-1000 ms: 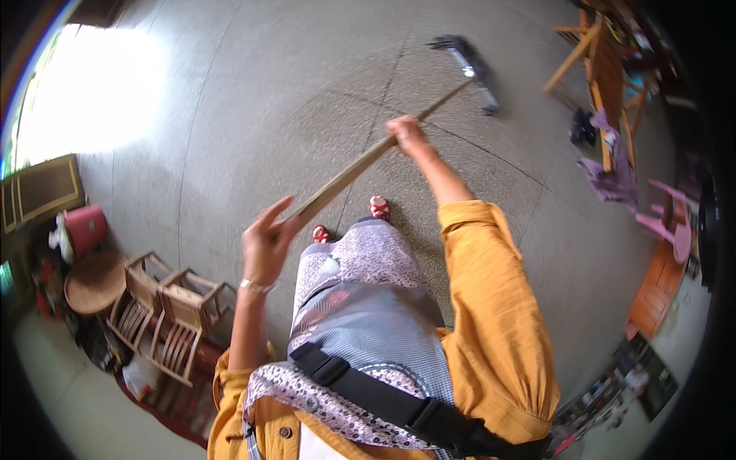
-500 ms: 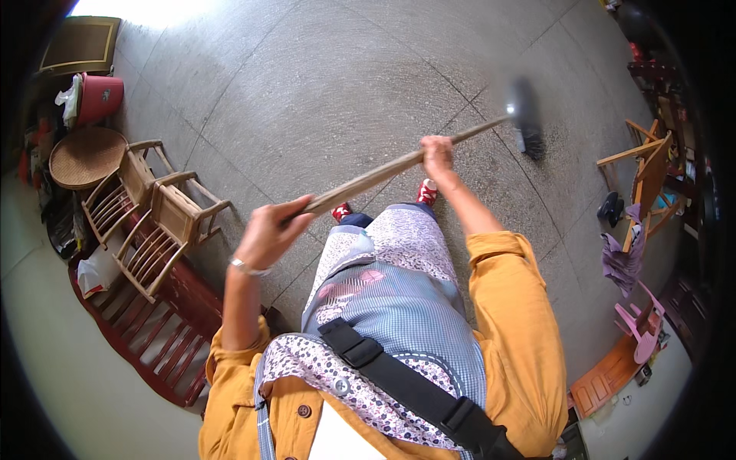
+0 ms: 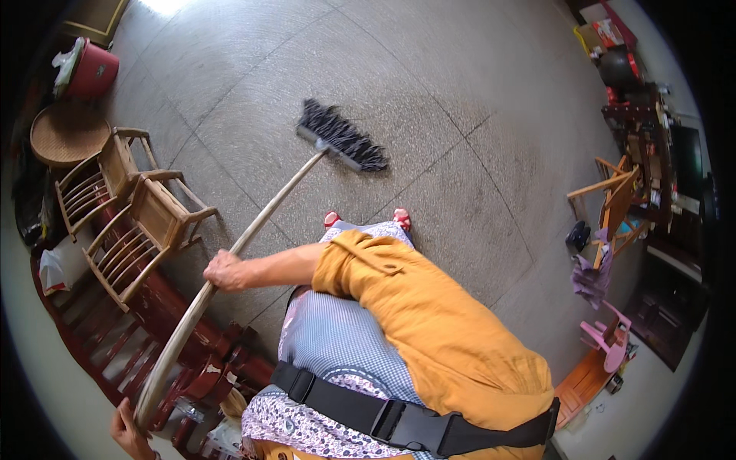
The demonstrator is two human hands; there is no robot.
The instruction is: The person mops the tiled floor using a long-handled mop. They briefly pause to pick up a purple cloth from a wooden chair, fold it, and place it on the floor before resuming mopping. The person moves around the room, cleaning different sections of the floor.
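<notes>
A broom with a long wooden handle (image 3: 277,201) slants from the lower left toward the middle of the floor. Its wide head has dark shaggy bristles (image 3: 345,136) and rests on or just above the grey floor. My right hand (image 3: 224,271) reaches across my body, with its fingers wrapped round the middle of the handle. Down at the lower left edge, my left hand (image 3: 129,431) is at the handle's top end, closed on it with part of its fingers hidden behind the wood. My feet in red shoes (image 3: 402,219) stand right of the handle.
Wooden chairs (image 3: 153,218), a round woven tray (image 3: 70,135) and a pink bucket (image 3: 92,70) are at the left. A dark red slatted bench (image 3: 115,337) lies close beside the handle. Along the right are a folding wooden frame (image 3: 616,199) and a pink stool (image 3: 611,337).
The broom's head has swung from the right side to the middle left. My right hand has crossed to the left, and my left hand has dropped to the lower left.
</notes>
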